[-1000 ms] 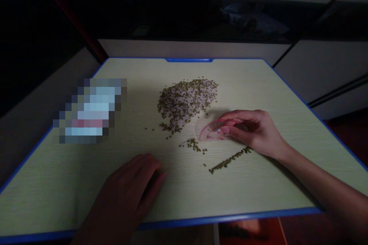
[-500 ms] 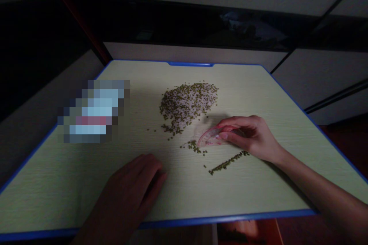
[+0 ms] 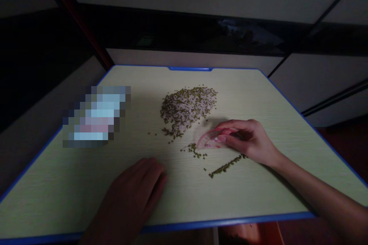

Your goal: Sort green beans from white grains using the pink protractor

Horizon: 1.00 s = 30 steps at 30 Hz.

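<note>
Pinches the protractor (image 3: 207, 141) between thumb and fingers of the right hand (image 3: 251, 138), leaving the curved end sticking out left of the fingertips. Looks like thin plastic: light, stiff, likely slick on its faces, liable to crack if bent hard. Best gripped flat across both faces, at the end nearest the palm, pressing only lightly. Lies close to the loose beans (image 3: 198, 153), left of the right fingertips; seems hard, small and quick to roll at a nudge. Spreads beyond and left of that hand as a mixed pile (image 3: 186, 109), and runs as a row (image 3: 224, 168) just on its near side. Rests the left hand (image 3: 135, 187) on the table (image 3: 258, 195), fingers pressed together and bent down; cannot tell if holding anything underneath.
</note>
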### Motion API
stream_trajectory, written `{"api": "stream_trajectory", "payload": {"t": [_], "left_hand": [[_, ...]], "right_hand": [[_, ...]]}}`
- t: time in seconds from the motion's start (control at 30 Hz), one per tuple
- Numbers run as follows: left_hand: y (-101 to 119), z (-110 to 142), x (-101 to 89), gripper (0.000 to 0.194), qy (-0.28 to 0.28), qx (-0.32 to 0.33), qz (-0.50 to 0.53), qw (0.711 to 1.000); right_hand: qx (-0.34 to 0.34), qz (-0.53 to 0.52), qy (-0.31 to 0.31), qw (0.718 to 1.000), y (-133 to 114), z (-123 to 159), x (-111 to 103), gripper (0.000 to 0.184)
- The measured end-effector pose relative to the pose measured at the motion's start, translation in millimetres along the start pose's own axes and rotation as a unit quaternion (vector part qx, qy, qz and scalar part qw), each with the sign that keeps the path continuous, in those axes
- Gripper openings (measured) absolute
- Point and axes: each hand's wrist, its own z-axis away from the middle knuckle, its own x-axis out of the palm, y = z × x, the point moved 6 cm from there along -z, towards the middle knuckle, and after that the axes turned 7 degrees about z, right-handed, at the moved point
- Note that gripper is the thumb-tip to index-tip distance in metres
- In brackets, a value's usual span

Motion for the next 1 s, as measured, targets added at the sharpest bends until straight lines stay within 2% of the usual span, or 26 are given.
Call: {"api": "stream_trajectory", "payload": {"t": [0.23,0.47,0.6,0.8,1.0], "left_hand": [[5,-1,-2.7,0.027,0.032,0.029,-0.047,0.998],[0,2,-2.7,0.026,0.061,0.026,-0.041,0.997],[-2,4,-1.3,0.031,0.057,0.019,-0.045,0.997],[-2,2,-1.9,0.026,0.057,0.012,-0.014,0.998],[0,2,-1.9,0.027,0.056,0.017,-0.036,0.998]], "right_hand": [[0.013,0.002,-0.003,1.0,3,-2,2,0.02],[0.014,-0.019,-0.007,1.0,0,-2,6,0.016],[0.04,-0.043,0.006,0.998,5,-3,7,0.019],[0.079,-0.068,0.027,0.994,13,-3,5,0.023],[0.098,-0.077,0.041,0.991,13,-2,3,0.023]]}}
